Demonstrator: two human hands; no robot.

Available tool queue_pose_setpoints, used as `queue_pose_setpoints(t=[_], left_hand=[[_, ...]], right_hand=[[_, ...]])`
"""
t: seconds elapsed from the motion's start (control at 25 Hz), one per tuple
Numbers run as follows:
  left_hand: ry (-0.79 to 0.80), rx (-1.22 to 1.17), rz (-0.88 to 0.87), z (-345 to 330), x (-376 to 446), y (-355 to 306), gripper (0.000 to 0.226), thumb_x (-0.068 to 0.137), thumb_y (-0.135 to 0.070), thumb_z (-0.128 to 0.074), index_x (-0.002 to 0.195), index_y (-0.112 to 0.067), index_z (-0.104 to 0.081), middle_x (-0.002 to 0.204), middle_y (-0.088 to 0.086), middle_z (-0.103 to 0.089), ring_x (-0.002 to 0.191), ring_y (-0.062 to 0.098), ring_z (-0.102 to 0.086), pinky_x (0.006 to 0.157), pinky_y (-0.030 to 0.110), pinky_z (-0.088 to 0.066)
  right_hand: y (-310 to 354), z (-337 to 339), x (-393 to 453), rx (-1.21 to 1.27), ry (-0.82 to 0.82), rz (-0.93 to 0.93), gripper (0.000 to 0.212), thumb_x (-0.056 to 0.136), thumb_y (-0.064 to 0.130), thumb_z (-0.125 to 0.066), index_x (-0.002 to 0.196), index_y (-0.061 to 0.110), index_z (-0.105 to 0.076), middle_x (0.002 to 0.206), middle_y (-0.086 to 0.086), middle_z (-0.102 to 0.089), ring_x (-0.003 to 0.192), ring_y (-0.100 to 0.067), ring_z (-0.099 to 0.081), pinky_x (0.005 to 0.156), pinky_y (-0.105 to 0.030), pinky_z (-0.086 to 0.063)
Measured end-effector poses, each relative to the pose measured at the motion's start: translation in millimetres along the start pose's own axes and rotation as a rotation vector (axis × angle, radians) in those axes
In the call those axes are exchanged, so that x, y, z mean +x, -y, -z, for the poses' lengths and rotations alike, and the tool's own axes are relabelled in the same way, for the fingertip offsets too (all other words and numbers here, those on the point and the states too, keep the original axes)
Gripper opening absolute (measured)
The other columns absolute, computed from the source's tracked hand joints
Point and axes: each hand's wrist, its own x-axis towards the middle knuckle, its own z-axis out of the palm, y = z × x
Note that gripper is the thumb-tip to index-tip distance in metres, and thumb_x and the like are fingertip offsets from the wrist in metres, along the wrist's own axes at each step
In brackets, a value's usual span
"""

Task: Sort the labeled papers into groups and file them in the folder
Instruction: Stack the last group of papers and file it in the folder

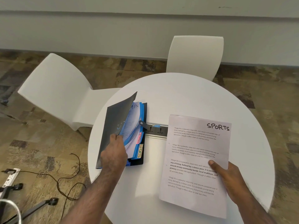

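Left hand gripped the dark front cover of the folder, lifted it off the blue dividers near the left edge of the round white surface. Pink and yellow tabs, the yellow one marked SPORTS, stuck out toward the middle. Right hand pinched the paper headed SPORTS near the right edge, thumb on top

Both hands pinch: left curled forward, right thumb uppermost.
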Motion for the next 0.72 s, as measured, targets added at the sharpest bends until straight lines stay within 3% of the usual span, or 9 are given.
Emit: queue_pose_setpoints(t=[0.08,0.12,0.2,0.32,0.4,0.52,0.64,0.72], left_hand=[[0.002,-0.031,-0.04,-3,0,3,0.065,0.086,-0.02,-0.074,0.141,-0.023,-0.041,0.137,0.002,-0.045,0.104,0.021,-0.064,0.071,0.034,-0.061],[0.012,-0.033,-0.068,-4,1,4,0.067,0.084,-0.017,-0.075,0.14,-0.026,-0.041,0.139,0.001,-0.044,0.101,0.02,-0.065,0.068,0.035,-0.062],[0.071,0.004,-0.115,-6,4,4,0.066,0.082,-0.011,-0.076,0.137,-0.032,-0.046,0.148,0.0,-0.037,0.097,0.02,-0.066,0.067,0.033,-0.061],[0.217,0.156,-0.129,-8,9,0,0.054,0.088,-0.018,-0.071,0.137,-0.029,-0.052,0.15,0.001,-0.037,0.113,0.021,-0.059,0.079,0.034,-0.06],[0.265,0.215,-0.121,-13,14,-5,0.054,0.09,-0.025,-0.068,0.14,-0.02,-0.048,0.133,0.003,-0.049,0.114,0.019,-0.056,0.082,0.037,-0.059],[0.3,0.24,-0.078,-22,19,-8,0.058,0.087,-0.03,-0.071,0.138,-0.017,-0.046,0.123,0.003,-0.05,0.114,0.02,-0.053,0.081,0.038,-0.059],[0.204,0.254,-0.129,-35,19,-12,0.057,0.088,-0.035,-0.069,0.137,-0.016,-0.046,0.125,0.001,-0.048,0.113,0.018,-0.051,0.077,0.033,-0.057],[0.124,0.286,-0.171,-50,13,-11,0.057,0.089,-0.046,-0.066,0.133,-0.015,-0.049,0.121,0.0,-0.049,0.109,0.016,-0.052,0.074,0.03,-0.052]], right_hand=[[0,0,0,-0.035,0.015,-0.001,0.09,0.038,0.065,-0.089,0.109,0.013,-0.07,0.098,-0.006,-0.078,0.087,-0.024,-0.076,0.082,-0.04,-0.055],[-1,1,1,-0.04,0.02,-0.001,0.096,0.032,0.068,-0.088,0.109,0.014,-0.07,0.097,-0.005,-0.078,0.087,-0.025,-0.076,0.083,-0.04,-0.055],[-1,1,2,-0.038,0.021,0.004,0.084,0.04,0.059,-0.089,0.108,0.014,-0.07,0.099,-0.007,-0.078,0.088,-0.025,-0.075,0.082,-0.039,-0.055],[1,-1,1,-0.018,0.012,0.003,0.061,0.053,0.045,-0.083,0.105,0.015,-0.07,0.099,-0.008,-0.078,0.094,-0.03,-0.074,0.079,-0.038,-0.055],[2,-2,0,-0.027,0.02,0.013,0.082,0.04,0.059,-0.089,0.106,0.014,-0.071,0.096,-0.004,-0.078,0.09,-0.027,-0.075,0.079,-0.038,-0.055],[2,-3,1,-0.032,0.018,-0.002,0.104,0.023,0.072,-0.087,0.108,0.014,-0.07,0.097,-0.004,-0.078,0.087,-0.024,-0.076,0.079,-0.038,-0.055],[1,-4,1,-0.034,0.02,0.018,0.103,0.025,0.071,-0.087,0.109,0.014,-0.07,0.098,-0.004,-0.078,0.089,-0.023,-0.075,0.079,-0.038,-0.055],[1,-5,1,-0.027,0.018,0.027,0.089,0.038,0.065,-0.089,0.11,0.014,-0.07,0.1,-0.005,-0.078,0.091,-0.024,-0.075,0.082,-0.039,-0.054]])
